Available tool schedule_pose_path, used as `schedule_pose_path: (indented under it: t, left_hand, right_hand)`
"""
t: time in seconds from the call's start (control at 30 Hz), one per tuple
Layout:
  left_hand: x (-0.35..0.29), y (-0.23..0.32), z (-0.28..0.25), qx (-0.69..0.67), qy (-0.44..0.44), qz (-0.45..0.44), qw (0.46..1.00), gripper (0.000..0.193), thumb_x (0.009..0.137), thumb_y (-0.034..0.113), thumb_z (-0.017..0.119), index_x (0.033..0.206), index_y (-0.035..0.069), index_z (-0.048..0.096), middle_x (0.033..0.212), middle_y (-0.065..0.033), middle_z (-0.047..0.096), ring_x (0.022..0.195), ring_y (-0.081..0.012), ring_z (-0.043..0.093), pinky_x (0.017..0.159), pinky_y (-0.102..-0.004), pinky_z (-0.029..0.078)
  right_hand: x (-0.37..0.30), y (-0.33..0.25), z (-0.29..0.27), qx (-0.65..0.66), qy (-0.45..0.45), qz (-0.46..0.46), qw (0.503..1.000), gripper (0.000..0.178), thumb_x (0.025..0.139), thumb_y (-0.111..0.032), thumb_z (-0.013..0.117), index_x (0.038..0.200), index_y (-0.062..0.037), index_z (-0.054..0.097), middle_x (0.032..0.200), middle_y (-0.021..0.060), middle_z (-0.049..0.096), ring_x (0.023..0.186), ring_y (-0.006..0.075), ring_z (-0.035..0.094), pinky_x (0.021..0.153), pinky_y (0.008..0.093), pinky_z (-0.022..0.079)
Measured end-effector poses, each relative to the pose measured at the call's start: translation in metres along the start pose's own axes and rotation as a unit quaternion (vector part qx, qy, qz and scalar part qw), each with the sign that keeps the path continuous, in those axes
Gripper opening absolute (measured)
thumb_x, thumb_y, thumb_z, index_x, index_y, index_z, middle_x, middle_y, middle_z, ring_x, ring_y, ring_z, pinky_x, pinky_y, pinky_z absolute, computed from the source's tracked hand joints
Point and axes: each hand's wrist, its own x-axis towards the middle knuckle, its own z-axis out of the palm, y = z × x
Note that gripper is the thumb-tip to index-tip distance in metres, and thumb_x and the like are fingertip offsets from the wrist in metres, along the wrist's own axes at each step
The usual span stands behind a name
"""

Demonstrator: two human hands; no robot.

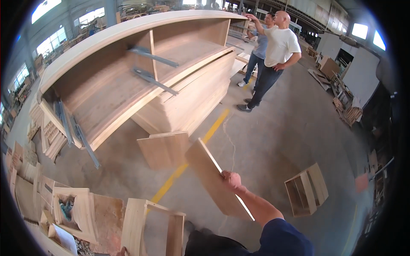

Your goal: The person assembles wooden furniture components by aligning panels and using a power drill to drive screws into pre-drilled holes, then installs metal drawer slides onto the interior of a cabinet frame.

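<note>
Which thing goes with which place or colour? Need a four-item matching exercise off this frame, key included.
Things
1. Panel
2. Floor line
3. Slides
4. Box

Places and colours
A. yellow
B. on the floor, at the right of the picture
C. held by its edge in the right hand
D. sticking out of the cabinet

Pairs: 1-C, 2-A, 3-D, 4-B

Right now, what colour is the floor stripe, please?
The floor stripe is yellow, best seen in the head view.
</note>
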Motion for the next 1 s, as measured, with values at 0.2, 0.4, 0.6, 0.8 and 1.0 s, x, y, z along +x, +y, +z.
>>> schedule_pose_path:
  t: [0.2, 0.4, 0.6, 0.8, 1.0]
  left_hand:
    - [0.051, -0.015, 0.031, 0.141, -0.109, -0.108, 0.978, 0.130, 0.060, 0.052, 0.090, 0.159, 0.010, 0.016, 0.161, -0.0199, 0.021, 0.147, -0.0431, 0.019, 0.119, -0.0582, 0.020]
    - [0.067, -0.017, 0.054, 0.000, 0.060, -0.088, 0.994, 0.125, 0.037, 0.034, 0.096, 0.144, 0.015, 0.035, 0.142, -0.0287, 0.030, 0.135, -0.0506, 0.026, 0.113, -0.0589, 0.023]
    - [0.091, -0.010, 0.096, 0.033, 0.090, -0.081, 0.992, 0.124, 0.040, 0.038, 0.093, 0.145, 0.014, 0.031, 0.132, -0.0244, 0.033, 0.126, -0.0472, 0.035, 0.107, -0.0587, 0.031]
    - [0.124, 0.006, 0.153, 0.025, 0.006, -0.177, 0.984, 0.121, 0.057, 0.036, 0.092, 0.155, 0.012, 0.024, 0.157, -0.0281, 0.022, 0.146, -0.0466, 0.020, 0.117, -0.0589, 0.028]
    - [0.168, 0.013, 0.178, -0.021, 0.028, -0.181, 0.983, 0.117, 0.057, 0.031, 0.089, 0.153, 0.011, 0.025, 0.148, -0.0276, 0.030, 0.137, -0.0479, 0.032, 0.108, -0.0593, 0.036]
  right_hand:
    - [0.021, 0.001, 0.079, 0.176, -0.152, 0.015, 0.972, 0.010, 0.088, -0.013, 0.069, 0.086, -0.0041, 0.067, 0.077, 0.0109, 0.071, 0.067, 0.0191, 0.067, 0.059, 0.0388, 0.051]
    - [0.082, -0.097, 0.108, 0.175, -0.260, -0.076, 0.946, 0.025, 0.088, -0.015, 0.069, 0.110, -0.0027, 0.071, 0.094, 0.0150, 0.075, 0.086, 0.0211, 0.073, 0.074, 0.0375, 0.056]
    - [0.145, -0.084, 0.376, 0.043, -0.363, -0.127, 0.922, 0.028, 0.085, -0.027, 0.068, 0.106, -0.0079, 0.072, 0.094, 0.0203, 0.071, 0.088, 0.0402, 0.068, 0.074, 0.0417, 0.056]
    - [0.226, -0.033, 0.495, 0.163, -0.324, -0.094, 0.927, 0.028, 0.083, -0.024, 0.074, 0.104, -0.0067, 0.073, 0.092, 0.0146, 0.074, 0.086, 0.0258, 0.073, 0.074, 0.0374, 0.056]
    - [0.288, 0.026, 0.542, 0.250, -0.265, -0.082, 0.928, 0.031, 0.083, -0.024, 0.076, 0.107, -0.0045, 0.072, 0.096, 0.0127, 0.075, 0.089, 0.0243, 0.072, 0.079, 0.0364, 0.055]
